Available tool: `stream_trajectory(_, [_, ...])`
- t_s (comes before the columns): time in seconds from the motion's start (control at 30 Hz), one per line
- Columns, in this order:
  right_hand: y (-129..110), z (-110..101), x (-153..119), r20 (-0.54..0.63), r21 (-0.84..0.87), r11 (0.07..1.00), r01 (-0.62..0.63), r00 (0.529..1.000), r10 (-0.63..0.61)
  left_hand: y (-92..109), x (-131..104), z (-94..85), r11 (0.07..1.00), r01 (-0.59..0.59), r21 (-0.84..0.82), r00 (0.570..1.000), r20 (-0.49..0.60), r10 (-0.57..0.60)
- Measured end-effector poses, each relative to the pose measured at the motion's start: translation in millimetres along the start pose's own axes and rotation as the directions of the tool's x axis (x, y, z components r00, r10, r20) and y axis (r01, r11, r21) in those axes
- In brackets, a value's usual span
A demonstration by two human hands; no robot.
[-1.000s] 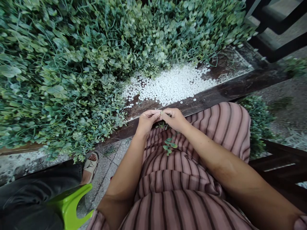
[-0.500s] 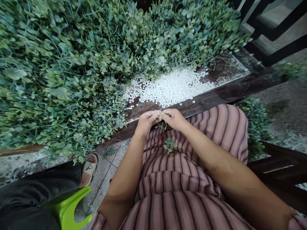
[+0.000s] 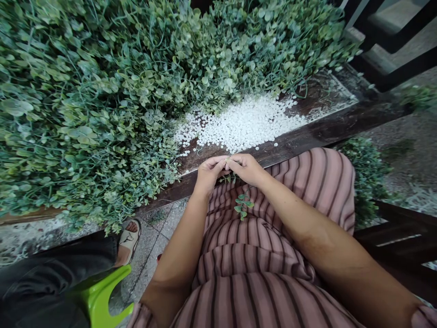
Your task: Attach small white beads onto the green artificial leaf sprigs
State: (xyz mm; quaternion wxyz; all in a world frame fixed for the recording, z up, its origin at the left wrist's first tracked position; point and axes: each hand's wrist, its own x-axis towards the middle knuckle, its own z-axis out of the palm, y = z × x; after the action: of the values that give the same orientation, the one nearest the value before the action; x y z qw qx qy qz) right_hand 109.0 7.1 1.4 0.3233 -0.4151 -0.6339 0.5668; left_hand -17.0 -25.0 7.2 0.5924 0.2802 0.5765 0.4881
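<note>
My left hand [image 3: 210, 173] and my right hand [image 3: 246, 168] meet at their fingertips, just in front of the table edge. Both are closed, pinching a small pale spot at the end of a green leafy sprig [image 3: 228, 176]; the fingers hide most of that end. Leaves of the sprig show below the hands. Another bunch of leaves [image 3: 243, 206] lies against the striped clothing in my lap; whether it belongs to the same sprig I cannot tell. Just beyond the hands, many tiny white plastic pieces [image 3: 239, 125] are spread over the dark wooden table [image 3: 321, 130].
A large heap of artificial greenery [image 3: 102, 100] covers the table's left and back. More greenery [image 3: 365, 177] lies low at the right, by dark wooden bars [image 3: 399, 228]. At lower left are another person's sandalled foot [image 3: 129, 239] and a bright green plastic stool [image 3: 102, 296].
The hands stay pressed together at nearly the same place, with only slight finger movement. The view has shifted a little; the white pieces and greenery look unchanged.
</note>
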Motion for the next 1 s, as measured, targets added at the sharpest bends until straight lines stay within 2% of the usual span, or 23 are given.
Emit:
stream_trajectory(0.17, [3.8,0.9,4.4,-0.071,0.119,0.993,-0.003,0.997,0.012,1.7,-9.8,-10.4,0.993,-0.092,0.074,0.994,-0.056,0.096])
stream_trajectory(0.33, [3.7,0.6,6.6,-0.161,0.204,0.978,-0.047,0.984,0.081,4.7,-17.4,-17.1,0.943,-0.156,0.295,0.988,0.037,0.152])
stream_trajectory(0.4, [-0.3,-2.0,4.4,-0.182,0.215,0.976,-0.043,0.980,0.083,1.4,-17.1,-15.1,0.920,-0.188,0.344,0.981,0.021,0.192])
stream_trajectory(0.47, [-6.6,-7.4,-0.3,-0.130,0.222,0.975,-0.022,0.990,0.051,-2.5,-15.7,-12.7,0.918,-0.196,0.346,0.975,-0.034,0.222])
stream_trajectory(0.53, [-13.8,-15.6,-6.2,0.013,0.269,0.963,-0.006,1.000,0.003,-4.6,-14.6,-11.6,0.930,-0.193,0.312,0.973,-0.062,0.223])
stream_trajectory(0.6, [-19.8,-24.6,-10.6,0.151,0.371,0.928,-0.018,0.988,-0.042,-3.5,-14.7,-11.8,0.944,-0.187,0.273,0.975,-0.066,0.212])
stream_trajectory(0.67, [-22.6,-31.0,-12.0,0.161,0.455,0.890,-0.033,0.986,-0.045,0.4,-16.0,-12.0,0.954,-0.183,0.237,0.975,-0.078,0.206])
stream_trajectory(0.73, [-21.7,-31.5,-10.3,0.059,0.421,0.907,-0.024,0.998,0.000,5.6,-17.6,-10.7,0.960,-0.187,0.209,0.974,-0.087,0.209])
stream_trajectory(0.8, [-18.1,-26.1,-7.6,-0.009,0.296,0.955,-0.015,1.000,0.019,10.5,-18.8,-7.3,0.960,-0.202,0.193,0.974,-0.068,0.218])
stream_trajectory(0.93, [-9.9,-10.0,-5.8,0.087,0.120,0.992,0.026,0.996,-0.037,15.9,-18.2,1.6,0.955,-0.248,0.165,0.965,-0.044,0.258])
stream_trajectory(1.0, [-7.4,-6.3,-6.3,0.084,0.067,0.998,0.022,0.996,-0.028,16.2,-16.7,4.4,0.952,-0.260,0.161,0.961,-0.056,0.272])
